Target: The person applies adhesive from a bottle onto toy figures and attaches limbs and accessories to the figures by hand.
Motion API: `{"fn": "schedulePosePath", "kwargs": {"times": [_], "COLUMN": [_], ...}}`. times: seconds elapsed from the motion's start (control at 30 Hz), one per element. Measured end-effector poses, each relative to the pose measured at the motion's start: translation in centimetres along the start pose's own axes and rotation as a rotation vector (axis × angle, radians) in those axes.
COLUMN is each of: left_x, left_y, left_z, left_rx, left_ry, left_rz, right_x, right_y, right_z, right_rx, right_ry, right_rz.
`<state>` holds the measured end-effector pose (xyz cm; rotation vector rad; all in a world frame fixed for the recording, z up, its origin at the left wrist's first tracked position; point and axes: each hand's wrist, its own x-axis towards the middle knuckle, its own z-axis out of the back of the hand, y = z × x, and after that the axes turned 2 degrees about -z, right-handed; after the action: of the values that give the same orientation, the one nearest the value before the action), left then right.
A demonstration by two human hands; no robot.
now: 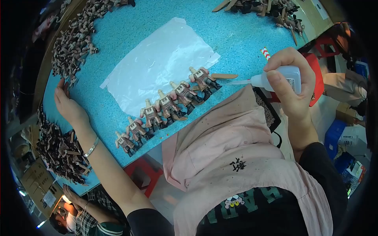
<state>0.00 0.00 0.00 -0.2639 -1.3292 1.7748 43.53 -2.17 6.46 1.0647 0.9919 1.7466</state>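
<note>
Translucent squeeze bottle in your right hand, six figures in a row

You grip the squeeze bottle [293, 72] in your right hand [293, 80], fingers and thumb wrapped around its body. It lies nearly on its side, with its thin nozzle [239, 82] pointing left at the boot of the nearest figure. Whether the tip touches is too small to tell. The plastic lets light through, but you cannot read the liquid level, because your fingers cover much of the wall.

Your left hand [71, 107] is unclenched, its fingers loosely extended to the edge of a heap of pale pieces [75, 47]; contact there cannot be told.

The six figures [168, 103] stretch in a slanting line along the near edge of the blue tabletop [228, 39], each with a cream peg on top. The upper ones overlap a shiny white sheet [157, 59], and a flat brown strip [224, 76] lies beside the rightmost. A dark heap [63, 151] sits at the table's left, and a mixed heap [271, 10] at its far right.

Beyond the table, a cardboard box [37, 181] stands at lower left and a blue container [334, 135] at right, beside a white bag [348, 137]; you cannot make out what any of them holds
</note>
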Motion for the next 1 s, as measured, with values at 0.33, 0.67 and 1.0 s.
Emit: {"fn": "schedulePosePath", "kwargs": {"times": [0.33,0.67,1.0], "left_x": [0.0,-0.5,0.7], "left_y": [-0.3,0.2,-0.6], "left_z": [-0.1,0.3,-0.6], "left_rx": [-0.003,0.03,0.037], "left_ry": [-0.01,0.008,-0.066], "left_rz": [0.014,-0.002,-0.014], "right_x": [0.0,1.1,11.1], "right_y": [-0.2,-1.6,-1.3], "right_z": [0.2,1.1,1.6], "right_rx": [-0.023,0.176,0.181], "right_ry": [0.027,-0.219,-0.14], "right_rz": [0.043,-0.157,-0.179]}}
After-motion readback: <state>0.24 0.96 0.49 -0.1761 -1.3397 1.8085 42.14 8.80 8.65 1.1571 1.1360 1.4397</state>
